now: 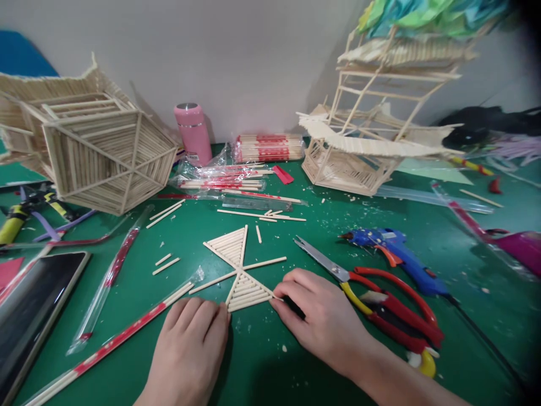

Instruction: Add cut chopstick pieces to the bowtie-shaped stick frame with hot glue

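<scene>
A flat star-like frame of thin wooden sticks [249,294] lies on the green table, its spokes crossing in the middle. Two opposite wedges, upper and lower, are filled with rows of short sticks; the other gaps are bare. My left hand [190,338] has its fingers curled together at the lower wedge's left corner; the fingertips are partly hidden. Thumb and forefinger of my right hand [316,316] pinch the right corner of that wedge. To the right lie red-handled scissors [333,268], pliers with red and yellow grips [406,324] and a blue glue gun [393,251].
A stick-built model with a hexagonal base [110,160] lies at left; another stick model [338,163] stands at right. Behind are a pink flask [193,135] and bagged sticks [268,148]. A phone [38,310] and a wrapped chopstick pack [122,338] lie at left.
</scene>
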Demonstrator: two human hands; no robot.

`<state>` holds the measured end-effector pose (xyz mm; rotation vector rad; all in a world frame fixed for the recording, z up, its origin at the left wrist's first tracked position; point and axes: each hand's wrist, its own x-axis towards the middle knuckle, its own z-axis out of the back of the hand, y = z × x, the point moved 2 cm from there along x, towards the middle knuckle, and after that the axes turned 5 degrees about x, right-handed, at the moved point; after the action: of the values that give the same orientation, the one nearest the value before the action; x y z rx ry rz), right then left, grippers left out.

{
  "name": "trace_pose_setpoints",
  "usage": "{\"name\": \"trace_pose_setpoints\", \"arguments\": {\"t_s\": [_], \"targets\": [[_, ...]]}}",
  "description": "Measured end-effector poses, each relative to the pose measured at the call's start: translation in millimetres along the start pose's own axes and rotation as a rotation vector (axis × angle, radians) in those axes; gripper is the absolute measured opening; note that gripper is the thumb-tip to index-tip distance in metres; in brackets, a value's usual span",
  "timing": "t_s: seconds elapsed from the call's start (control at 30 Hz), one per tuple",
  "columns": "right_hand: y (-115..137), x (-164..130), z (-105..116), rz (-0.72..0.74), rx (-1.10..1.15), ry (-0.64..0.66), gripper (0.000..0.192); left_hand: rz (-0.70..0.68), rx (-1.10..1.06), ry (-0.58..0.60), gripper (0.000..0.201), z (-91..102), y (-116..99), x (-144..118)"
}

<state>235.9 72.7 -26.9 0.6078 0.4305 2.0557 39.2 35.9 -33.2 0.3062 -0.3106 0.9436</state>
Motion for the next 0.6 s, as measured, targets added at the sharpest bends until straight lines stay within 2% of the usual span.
{"name": "trace_pose_setpoints", "arguments": {"t_s": [0.6], "targets": [[0.3,-0.2,3.7,-0.057,0.077,0.063,0.015,-0.004,-0.024,-0.015,0.018,-4.5,2.2,-6.2]]}}
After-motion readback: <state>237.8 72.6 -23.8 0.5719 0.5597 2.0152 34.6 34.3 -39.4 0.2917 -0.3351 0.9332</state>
